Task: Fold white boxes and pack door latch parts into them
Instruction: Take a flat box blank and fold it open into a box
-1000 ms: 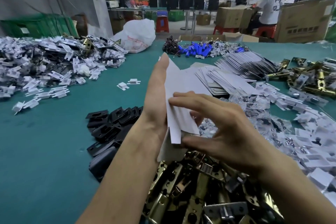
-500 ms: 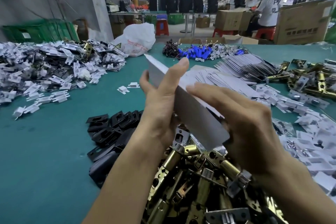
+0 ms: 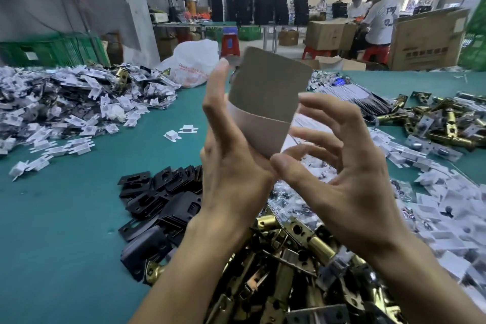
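Box blank (image 3: 265,102), held up in the air above the counter, shows its grey-brown inner face to the camera. A darker upper panel and a paler lower one meet at a slanted crease. By the look of it the step in hand is folding: the card is not yet a box, and nothing is packed in it. Its left edge lies along the left hand (image 3: 231,160), whose fingers (image 3: 219,79) stand straight and released against the card, with the lower corner by the palm. The right hand (image 3: 347,184) is just beside the right edge, fingers (image 3: 313,139) spread, loosely curved and grasping nothing. Whether a fingertip touches the card I cannot tell. The next move probably calls for the right hand to catch a panel and press it square along the crease while the left steadies it. Brass door latches (image 3: 284,279) lie heaped on the teal counter (image 3: 65,231) below, with black plates (image 3: 157,200) to their left.
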A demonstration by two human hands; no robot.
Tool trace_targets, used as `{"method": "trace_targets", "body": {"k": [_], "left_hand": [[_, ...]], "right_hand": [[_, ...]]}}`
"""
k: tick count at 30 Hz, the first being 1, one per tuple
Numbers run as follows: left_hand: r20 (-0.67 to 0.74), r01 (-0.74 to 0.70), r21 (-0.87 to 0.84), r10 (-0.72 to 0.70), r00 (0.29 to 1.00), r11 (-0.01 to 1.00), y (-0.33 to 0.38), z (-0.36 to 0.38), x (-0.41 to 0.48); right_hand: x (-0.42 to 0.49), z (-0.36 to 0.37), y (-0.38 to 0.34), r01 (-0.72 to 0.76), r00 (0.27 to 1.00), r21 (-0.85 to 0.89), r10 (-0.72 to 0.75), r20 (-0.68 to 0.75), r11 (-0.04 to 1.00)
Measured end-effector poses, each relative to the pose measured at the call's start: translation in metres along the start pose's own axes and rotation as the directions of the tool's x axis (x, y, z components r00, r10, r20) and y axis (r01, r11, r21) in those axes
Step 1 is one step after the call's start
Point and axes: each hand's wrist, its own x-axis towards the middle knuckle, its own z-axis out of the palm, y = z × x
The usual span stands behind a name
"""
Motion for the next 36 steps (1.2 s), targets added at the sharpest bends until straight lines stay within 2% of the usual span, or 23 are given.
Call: {"method": "trace_targets", "body": {"k": [2, 5, 8, 10, 13, 17, 20, 23, 29, 32, 36], "left_hand": [[0.056, -0.002, 0.051, -0.001, 0.998, 0.999, -0.003, 0.003, -0.003], [0.067, 0.016, 0.004, -0.016, 0.998, 1.0, -0.006, 0.009, -0.008], [0.074, 0.015, 0.051, -0.018, 0.997, 0.999, -0.011, 0.013, -0.012], [0.103, 0.035, 0.058, -0.041, 0.994, 0.998, -0.015, 0.016, -0.013], [0.14, 0.076, 0.05, -0.082, 0.987, 0.996, -0.018, 0.014, -0.012], [0.199, 0.02, 0.125, -0.045, 0.979, 0.992, -0.02, 0.008, -0.01], [0.263, -0.015, 0.179, -0.033, 0.964, 0.984, -0.018, 0.005, -0.01], [0.294, -0.03, 0.215, -0.036, 0.955, 0.976, -0.017, 0.007, -0.011], [0.331, -0.069, 0.252, -0.018, 0.943, 0.965, -0.013, 0.012, -0.011], [0.321, -0.039, 0.256, -0.047, 0.946, 0.966, -0.01, 0.009, -0.01], [0.306, 0.015, 0.226, -0.085, 0.948, 0.974, -0.004, 0.006, -0.008]], "right_hand": [[0.0, 0.001, 0.005, 0.026, 0.997, -0.094, -0.033, -0.072, 0.995], [0.0, 0.002, 0.012, 0.005, 0.995, -0.077, -0.012, -0.097, 0.997], [0.002, 0.004, 0.018, -0.081, 0.997, -0.037, 0.081, 0.007, 0.996], [0.001, 0.005, 0.023, -0.132, 0.989, -0.074, 0.136, 0.063, 0.989], [0.001, 0.004, 0.025, -0.15, 0.981, -0.063, 0.157, 0.113, 0.987], [0.005, -0.004, 0.022, -0.132, 0.987, 0.042, 0.127, 0.095, 0.99], [0.007, -0.009, 0.017, -0.048, 0.998, 0.227, 0.058, -0.037, 0.973], [0.009, -0.011, 0.011, -0.07, 0.985, 0.34, 0.118, -0.124, 0.938], [0.004, -0.002, 0.011, -0.211, 0.972, 0.234, 0.228, -0.051, 0.949], [0.003, 0.001, 0.013, -0.209, 0.974, 0.105, 0.216, -0.064, 0.972], [0.002, 0.002, 0.014, -0.182, 0.978, 0.049, 0.186, -0.095, 0.982]]}}
